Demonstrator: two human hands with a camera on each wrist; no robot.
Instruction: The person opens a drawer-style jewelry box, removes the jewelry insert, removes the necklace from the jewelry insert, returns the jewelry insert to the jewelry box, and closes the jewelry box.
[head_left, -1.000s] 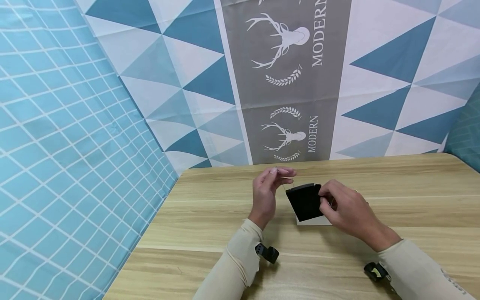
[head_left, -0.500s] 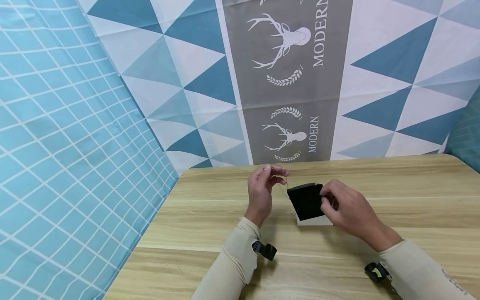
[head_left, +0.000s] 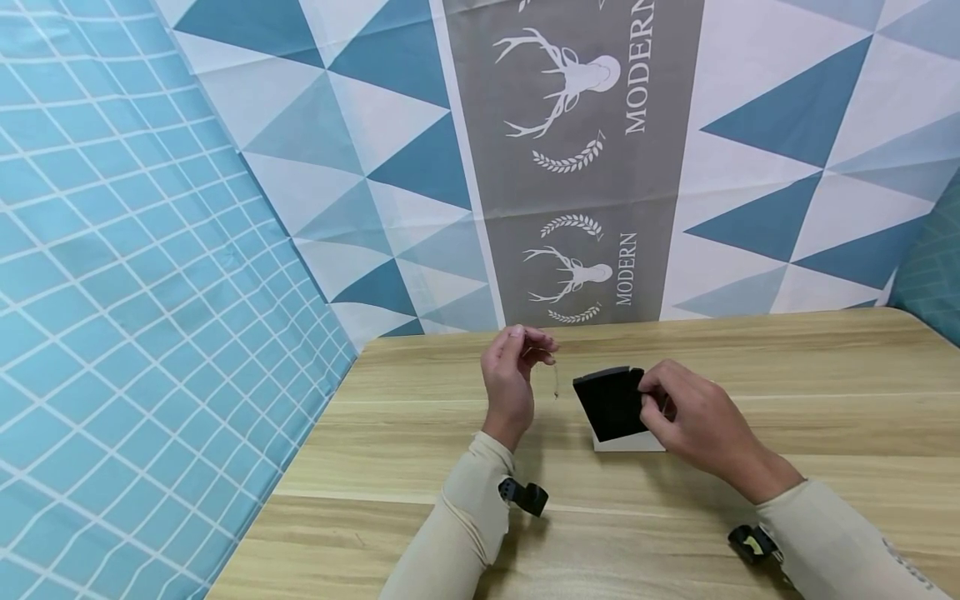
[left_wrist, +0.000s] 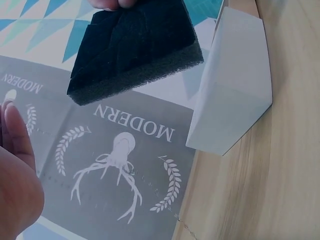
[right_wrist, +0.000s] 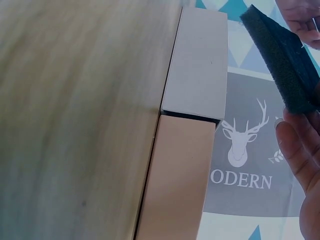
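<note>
My left hand (head_left: 510, 383) pinches a thin, fine chain necklace (head_left: 557, 383) between thumb and fingers; it dangles to the left of a black foam pad. Faint links of the chain also show low in the left wrist view. With thumb and fingertips, my right hand (head_left: 693, 421) grips the right edge of the black foam pad (head_left: 609, 404), which is tilted above a small box. The pad has a smooth dark face and a porous foam edge (left_wrist: 145, 75). Behind it the box shows a white part (right_wrist: 195, 62) and a tan part (right_wrist: 177, 175) end to end.
The box rests on a light wooden table (head_left: 360, 467). A patterned cloth (head_left: 570, 192) with deer heads hangs beyond the far edge, and a blue checked cloth (head_left: 135, 292) hangs at the left. Both wrists carry small black cameras.
My left hand has drawn away to the left with the chain, which now hangs apart from the foam pad. My right hand and the pad have hardly moved.
</note>
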